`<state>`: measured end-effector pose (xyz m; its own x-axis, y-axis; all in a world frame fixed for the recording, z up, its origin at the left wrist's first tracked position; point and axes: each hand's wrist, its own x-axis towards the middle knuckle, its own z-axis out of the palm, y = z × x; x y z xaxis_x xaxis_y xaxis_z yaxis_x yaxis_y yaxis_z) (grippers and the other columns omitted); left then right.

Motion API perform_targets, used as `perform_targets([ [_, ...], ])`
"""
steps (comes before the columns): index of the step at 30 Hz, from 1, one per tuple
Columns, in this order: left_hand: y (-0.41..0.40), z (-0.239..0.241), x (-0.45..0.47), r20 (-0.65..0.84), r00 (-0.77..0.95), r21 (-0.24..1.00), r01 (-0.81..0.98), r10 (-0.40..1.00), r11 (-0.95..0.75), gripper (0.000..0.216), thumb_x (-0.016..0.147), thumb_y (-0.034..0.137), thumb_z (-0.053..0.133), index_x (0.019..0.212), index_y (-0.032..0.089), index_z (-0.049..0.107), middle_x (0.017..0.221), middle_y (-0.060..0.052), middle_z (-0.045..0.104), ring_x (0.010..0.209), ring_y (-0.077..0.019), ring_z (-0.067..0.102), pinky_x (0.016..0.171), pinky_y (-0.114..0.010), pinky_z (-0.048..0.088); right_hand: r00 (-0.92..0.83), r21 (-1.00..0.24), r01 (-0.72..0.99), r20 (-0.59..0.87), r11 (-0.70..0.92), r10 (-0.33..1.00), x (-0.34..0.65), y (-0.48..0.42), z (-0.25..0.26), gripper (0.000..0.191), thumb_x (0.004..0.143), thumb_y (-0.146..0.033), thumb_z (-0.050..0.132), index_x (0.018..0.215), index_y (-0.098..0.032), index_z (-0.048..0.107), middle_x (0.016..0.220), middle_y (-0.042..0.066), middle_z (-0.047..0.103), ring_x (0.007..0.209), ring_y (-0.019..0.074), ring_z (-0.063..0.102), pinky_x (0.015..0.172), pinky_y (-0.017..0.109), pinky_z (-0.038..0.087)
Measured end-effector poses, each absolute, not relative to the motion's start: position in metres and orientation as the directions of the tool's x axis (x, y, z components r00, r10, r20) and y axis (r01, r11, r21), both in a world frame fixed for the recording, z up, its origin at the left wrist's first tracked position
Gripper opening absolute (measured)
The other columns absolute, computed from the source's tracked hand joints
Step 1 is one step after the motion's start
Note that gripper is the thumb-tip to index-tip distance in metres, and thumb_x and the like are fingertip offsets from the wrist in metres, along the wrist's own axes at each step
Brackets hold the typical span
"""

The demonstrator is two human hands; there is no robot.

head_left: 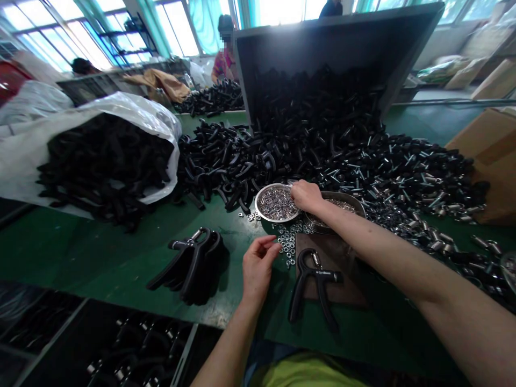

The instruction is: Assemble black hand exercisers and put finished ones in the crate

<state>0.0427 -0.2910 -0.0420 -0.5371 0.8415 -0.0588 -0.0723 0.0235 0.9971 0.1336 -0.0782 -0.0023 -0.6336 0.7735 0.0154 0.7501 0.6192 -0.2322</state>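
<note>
My left hand [258, 269] hovers at the left edge of a scatter of small metal nuts [287, 244], thumb and fingers drawn together. Whatever lies between those fingertips is too small to make out. Reaching across, my right hand [307, 196] is at the right rim of a round metal bowl [263, 214] filled with small metal parts; its fingers are closed and their tips hidden. Behind my right wrist stands a second metal dish [360, 207] of small parts. One black hand grip exerciser [318, 274] with a spring lies on a brown board [350, 293] in front of me.
A stack of black hand grip exercisers [193, 263] lies to the left. Black handles [226, 156] spread from a tipped grey bin [338, 43] and fill a white bag [165, 113]. Springs [437, 239] and a cardboard box [492, 161] are at right. Another person [226, 62] sits beyond.
</note>
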Motion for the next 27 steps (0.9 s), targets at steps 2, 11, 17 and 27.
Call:
perform_targets([
  [2, -0.292, -0.043, 0.042, -0.06, -0.543, 0.998, -0.053, 0.837, 0.036, 0.03, 0.071, 0.036, 0.07, 0.092, 0.016, 0.064, 0.074, -0.001, 0.063, 0.07, -0.0131, 0.058, 0.067, -0.024, 0.045, -0.625, -0.251, 0.754, 0.008, 0.607, 0.78, 0.131, -0.077, -0.005, 0.017, 0.075, -0.011, 0.055, 0.084, -0.01, 0.069, 0.102, 0.02, 0.065, 0.105, 0.0308, 0.054, 0.084, 0.039, 0.043],
  [11, -0.288, -0.042, 0.05, -0.074, -0.508, 0.995, -0.091, 0.858, 0.032, 0.027, 0.07, 0.034, 0.07, 0.089, 0.016, 0.065, 0.073, 0.0, 0.064, 0.069, -0.0126, 0.058, 0.066, -0.023, 0.044, -0.538, -0.626, 0.662, -0.015, 0.412, 0.843, 0.149, -0.072, 0.004, 0.009, 0.079, -0.018, 0.051, 0.081, -0.012, 0.058, 0.091, 0.014, 0.067, 0.085, 0.0208, 0.062, 0.076, 0.035, 0.048],
  [17, -0.286, -0.045, 0.058, -0.072, -0.471, 0.995, -0.097, 0.879, 0.03, 0.026, 0.07, 0.034, 0.07, 0.089, 0.017, 0.065, 0.073, 0.0, 0.065, 0.068, -0.0123, 0.058, 0.066, -0.022, 0.043, -0.59, -0.874, 0.424, -0.069, 0.236, 0.805, 0.187, -0.116, 0.013, 0.005, 0.086, -0.02, 0.04, 0.085, -0.017, 0.044, 0.082, 0.008, 0.067, 0.066, 0.0128, 0.062, 0.058, 0.027, 0.051],
  [27, -0.289, -0.05, 0.086, 0.042, -0.341, 0.972, 0.231, 0.939, 0.041, 0.021, 0.072, 0.031, 0.068, 0.091, 0.02, 0.067, 0.068, 0.003, 0.064, 0.064, -0.0129, 0.058, 0.065, -0.023, 0.044, -0.699, -0.671, 0.58, -0.12, 0.461, 0.705, 0.237, -0.177, -0.015, 0.016, 0.078, -0.012, 0.049, 0.08, -0.016, 0.065, 0.069, 0.001, 0.064, 0.055, 0.0103, 0.058, 0.058, 0.024, 0.044],
])
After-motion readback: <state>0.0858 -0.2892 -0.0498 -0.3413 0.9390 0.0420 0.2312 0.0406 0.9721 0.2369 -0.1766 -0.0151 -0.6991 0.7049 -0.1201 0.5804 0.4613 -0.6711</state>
